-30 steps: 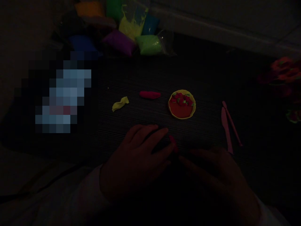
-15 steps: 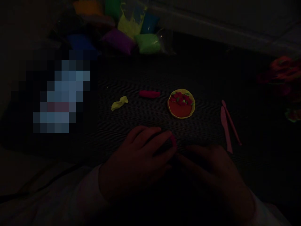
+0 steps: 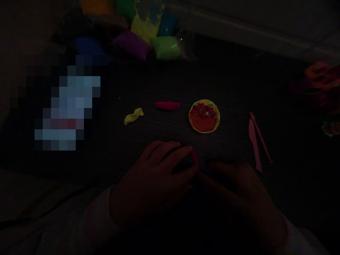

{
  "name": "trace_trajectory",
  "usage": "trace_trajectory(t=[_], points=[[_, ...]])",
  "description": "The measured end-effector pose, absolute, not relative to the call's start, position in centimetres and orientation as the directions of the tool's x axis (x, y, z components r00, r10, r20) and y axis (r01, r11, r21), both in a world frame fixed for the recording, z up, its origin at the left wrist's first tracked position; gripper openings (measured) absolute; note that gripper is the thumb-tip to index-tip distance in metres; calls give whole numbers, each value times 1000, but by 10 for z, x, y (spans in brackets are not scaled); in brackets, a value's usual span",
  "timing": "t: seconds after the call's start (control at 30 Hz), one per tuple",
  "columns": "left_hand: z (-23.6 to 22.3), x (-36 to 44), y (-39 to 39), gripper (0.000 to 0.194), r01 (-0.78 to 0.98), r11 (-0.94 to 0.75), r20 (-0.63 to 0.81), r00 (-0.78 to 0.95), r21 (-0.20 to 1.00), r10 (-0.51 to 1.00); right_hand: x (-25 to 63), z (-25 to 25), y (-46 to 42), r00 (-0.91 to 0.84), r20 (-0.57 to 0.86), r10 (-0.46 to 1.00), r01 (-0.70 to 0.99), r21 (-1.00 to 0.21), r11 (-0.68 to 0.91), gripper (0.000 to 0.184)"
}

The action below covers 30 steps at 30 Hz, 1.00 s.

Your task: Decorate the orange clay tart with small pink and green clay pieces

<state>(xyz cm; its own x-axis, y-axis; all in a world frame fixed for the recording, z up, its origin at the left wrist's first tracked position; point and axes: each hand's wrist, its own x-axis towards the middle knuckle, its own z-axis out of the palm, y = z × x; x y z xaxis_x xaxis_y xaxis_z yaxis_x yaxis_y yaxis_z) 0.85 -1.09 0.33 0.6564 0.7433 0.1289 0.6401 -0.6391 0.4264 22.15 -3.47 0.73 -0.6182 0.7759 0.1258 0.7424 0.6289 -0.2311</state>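
The left hand (image 3: 154,179), fingers spread, touches pink clay (image 3: 195,158), probably to steady it beside the right hand (image 3: 245,198), though whether either clamps it cannot be told.

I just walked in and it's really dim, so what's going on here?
A person's left hand is at a small pink piece; the right hand is close by, too dark to tell whether it touches. Beyond them lie a pink roll and a yellow-rimmed disc topped with red and green bits. Two pink tools lie to the right.
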Motion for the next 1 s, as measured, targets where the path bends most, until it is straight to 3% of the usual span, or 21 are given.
trace_trajectory(t=[0.83, 1.0], points=[[3, 7, -10, 34, 630, -637, 112, 667, 444, 737, 222, 7, -34, -622, 114, 775, 741, -234, 629, 29], [3, 8, -9, 35, 629, -632, 105, 665, 453, 739, 225, 8, -35, -609, 116, 785, 731, -301, 612, 32]])
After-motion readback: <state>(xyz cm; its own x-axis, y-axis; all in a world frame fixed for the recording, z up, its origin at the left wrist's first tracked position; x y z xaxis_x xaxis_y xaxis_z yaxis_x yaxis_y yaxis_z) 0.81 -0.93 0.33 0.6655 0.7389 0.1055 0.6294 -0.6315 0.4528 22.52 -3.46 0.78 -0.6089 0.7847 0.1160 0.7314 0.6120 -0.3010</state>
